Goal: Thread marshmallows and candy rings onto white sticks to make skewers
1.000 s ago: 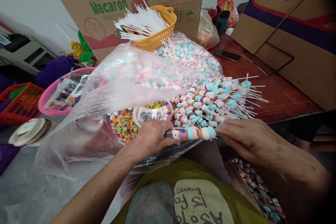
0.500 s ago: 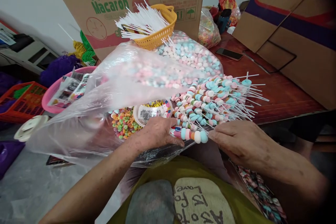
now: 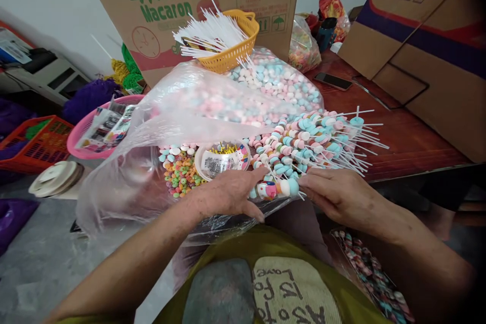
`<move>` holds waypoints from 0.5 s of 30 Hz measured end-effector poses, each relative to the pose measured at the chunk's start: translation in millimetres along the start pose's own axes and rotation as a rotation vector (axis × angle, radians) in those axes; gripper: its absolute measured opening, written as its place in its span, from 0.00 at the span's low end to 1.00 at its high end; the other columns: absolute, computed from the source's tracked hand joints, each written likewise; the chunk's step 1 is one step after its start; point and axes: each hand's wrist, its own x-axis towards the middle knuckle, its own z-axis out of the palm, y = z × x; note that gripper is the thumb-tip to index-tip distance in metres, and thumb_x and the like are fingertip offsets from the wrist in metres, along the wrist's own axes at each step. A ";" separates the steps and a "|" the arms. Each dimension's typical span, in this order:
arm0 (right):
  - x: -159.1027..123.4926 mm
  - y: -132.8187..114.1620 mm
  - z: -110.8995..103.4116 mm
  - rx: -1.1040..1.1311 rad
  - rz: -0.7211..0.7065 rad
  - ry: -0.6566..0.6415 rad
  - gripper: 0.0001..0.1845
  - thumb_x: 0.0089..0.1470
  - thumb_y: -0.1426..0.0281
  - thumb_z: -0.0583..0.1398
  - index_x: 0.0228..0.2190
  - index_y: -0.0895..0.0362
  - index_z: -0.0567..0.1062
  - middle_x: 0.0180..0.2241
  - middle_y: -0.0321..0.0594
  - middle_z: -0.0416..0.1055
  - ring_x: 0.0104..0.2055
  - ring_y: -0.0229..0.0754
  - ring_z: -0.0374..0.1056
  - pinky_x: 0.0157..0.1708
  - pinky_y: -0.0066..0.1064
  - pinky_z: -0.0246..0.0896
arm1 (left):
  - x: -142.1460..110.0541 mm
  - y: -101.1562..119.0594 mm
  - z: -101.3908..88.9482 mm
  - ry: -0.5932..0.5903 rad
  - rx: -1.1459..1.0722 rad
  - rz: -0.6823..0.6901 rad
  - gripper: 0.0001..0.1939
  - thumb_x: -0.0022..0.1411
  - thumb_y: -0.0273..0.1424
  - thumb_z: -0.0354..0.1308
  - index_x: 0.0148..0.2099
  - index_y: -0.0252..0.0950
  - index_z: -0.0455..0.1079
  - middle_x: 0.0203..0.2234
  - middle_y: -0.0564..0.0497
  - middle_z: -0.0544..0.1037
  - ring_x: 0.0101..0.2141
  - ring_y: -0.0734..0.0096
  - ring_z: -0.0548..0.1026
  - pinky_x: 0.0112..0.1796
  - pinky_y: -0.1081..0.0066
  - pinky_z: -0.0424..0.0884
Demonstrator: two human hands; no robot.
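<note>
A candy skewer (image 3: 286, 188) of pastel marshmallows lies level between my hands, with a printed clear wrapper (image 3: 267, 190) around its middle. My left hand (image 3: 231, 193) curls around the skewer's left end; its thumb stands off below and the other fingertips are hidden. Closed on the stick at the skewer's right end is my right hand (image 3: 334, 190), pinching beside the blue marshmallow. Just behind lies a pile of finished-looking candy skewers (image 3: 304, 142), sticks pointing right. A round tub (image 3: 242, 156) with gold twist ties and printed labels stands behind my left hand, beside loose ring candies (image 3: 181, 174).
A large clear plastic bag (image 3: 125, 182) of loose marshmallows (image 3: 277, 81) spreads over the table. A yellow basket (image 3: 228, 58) of white sticks sits on it. Nearby are a pink basket (image 3: 81, 136) of wrappers, a phone (image 3: 333, 81), and cardboard boxes (image 3: 159, 50). More skewers (image 3: 370, 273) lie low right.
The printed wrapper has slid rightward along the skewer, toward the white and blue end marshmallows. My left hand has loosened its thumb, and my right hand has shifted slightly left, still pinching the stick.
</note>
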 end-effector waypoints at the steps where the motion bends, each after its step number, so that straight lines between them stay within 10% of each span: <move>1: -1.9 1.9 -1.7 0.027 0.012 -0.014 0.10 0.55 0.77 0.50 0.27 0.57 0.69 0.24 0.36 0.65 0.26 0.36 0.59 0.25 0.27 0.46 | -4.3 -3.1 -1.5 0.008 0.050 -0.036 0.26 0.51 0.39 0.61 0.51 0.37 0.63 0.33 0.46 0.76 0.35 0.57 0.75 0.32 0.69 0.66; 6: 0.4 2.4 -6.6 -0.024 -0.078 0.118 0.11 0.55 0.77 0.50 0.27 0.57 0.70 0.23 0.38 0.66 0.27 0.37 0.60 0.27 0.28 0.49 | -9.4 -19.0 -1.1 -0.216 -0.383 0.021 0.06 0.53 0.30 0.57 0.35 0.37 0.67 0.26 0.55 0.73 0.28 0.72 0.71 0.29 0.75 0.64; 10: 5.5 3.8 -15.0 -0.132 -0.176 0.258 0.11 0.57 0.73 0.50 0.31 0.54 0.72 0.26 0.39 0.70 0.29 0.38 0.61 0.31 0.33 0.50 | -1.5 -28.0 3.9 -0.616 -0.823 0.063 0.14 0.46 0.38 0.64 0.25 0.34 0.65 0.16 0.58 0.65 0.19 0.78 0.62 0.22 0.76 0.60; 15: -0.7 9.2 -29.6 -0.237 -0.249 0.337 0.10 0.58 0.71 0.52 0.37 0.49 0.72 0.30 0.36 0.72 0.32 0.39 0.62 0.33 0.36 0.51 | 0.9 -27.1 5.6 -0.751 -0.864 0.071 0.16 0.43 0.41 0.66 0.22 0.34 0.67 0.13 0.58 0.66 0.16 0.79 0.62 0.18 0.76 0.60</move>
